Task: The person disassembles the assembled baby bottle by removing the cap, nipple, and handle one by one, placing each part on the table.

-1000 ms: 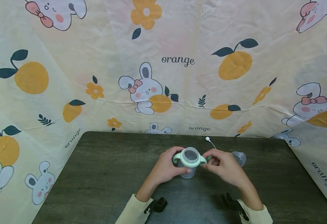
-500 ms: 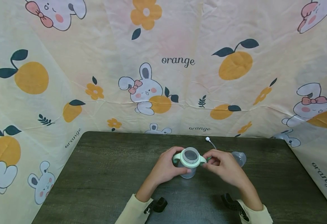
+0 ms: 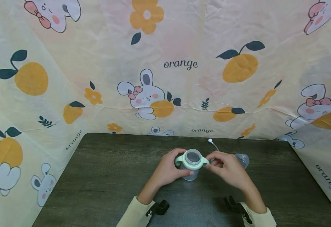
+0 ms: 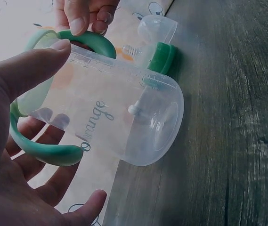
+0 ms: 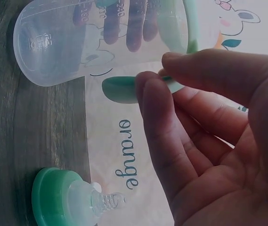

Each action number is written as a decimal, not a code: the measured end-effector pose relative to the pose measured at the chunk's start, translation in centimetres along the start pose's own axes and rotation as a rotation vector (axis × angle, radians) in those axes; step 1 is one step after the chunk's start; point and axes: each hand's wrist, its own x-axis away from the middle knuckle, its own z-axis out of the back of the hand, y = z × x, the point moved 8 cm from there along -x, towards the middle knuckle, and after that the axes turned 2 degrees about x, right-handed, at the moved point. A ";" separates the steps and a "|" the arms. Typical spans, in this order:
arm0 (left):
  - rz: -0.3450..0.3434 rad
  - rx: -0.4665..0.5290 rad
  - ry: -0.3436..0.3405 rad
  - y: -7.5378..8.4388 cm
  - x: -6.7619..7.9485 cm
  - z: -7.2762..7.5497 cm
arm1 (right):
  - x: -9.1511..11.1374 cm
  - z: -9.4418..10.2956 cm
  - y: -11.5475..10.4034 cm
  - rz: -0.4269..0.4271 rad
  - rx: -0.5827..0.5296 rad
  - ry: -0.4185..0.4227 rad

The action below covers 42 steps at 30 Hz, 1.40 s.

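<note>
A clear baby bottle (image 3: 190, 176) stands upright on the table, with a mint-green two-handled collar (image 5: 190, 28) around its open-looking top. My left hand (image 3: 168, 168) grips the bottle from the left, its thumb across the collar and upper wall and its fingers passing behind, by the left handle (image 4: 49, 153). With thumb and index finger, my right hand (image 3: 227, 167) pinches the right handle (image 5: 119, 89). Beyond the right hand lies a green ring cap with a clear teat (image 5: 53, 197), mostly hidden by that hand in the head view.
A clear dome cover (image 3: 242, 160) lies right of the right hand. Near the table's back edge a thin straw with a white weighted end (image 3: 210, 141) sticks out. The dark wooden table (image 3: 111, 176) meets a cloth (image 3: 182, 94) printed with rabbits and oranges.
Both hands and the bottle hold almost still; the right fingertips shift very slightly right along the handle. The printed cloth behind sways a little.
</note>
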 end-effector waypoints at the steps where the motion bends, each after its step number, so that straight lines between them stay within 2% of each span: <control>1: 0.000 -0.001 0.000 0.0 0.0 0.0 | 0.0 0.0 0.0 0.000 -0.002 0.000; 15: -0.001 -0.011 0.008 0.0 0.0 0.0 | 0.0 0.0 0.0 -0.015 -0.021 -0.002; 42: 0.015 0.010 0.010 -0.6 0.1 -0.1 | 0.4 0.2 -0.7 0.022 0.016 0.056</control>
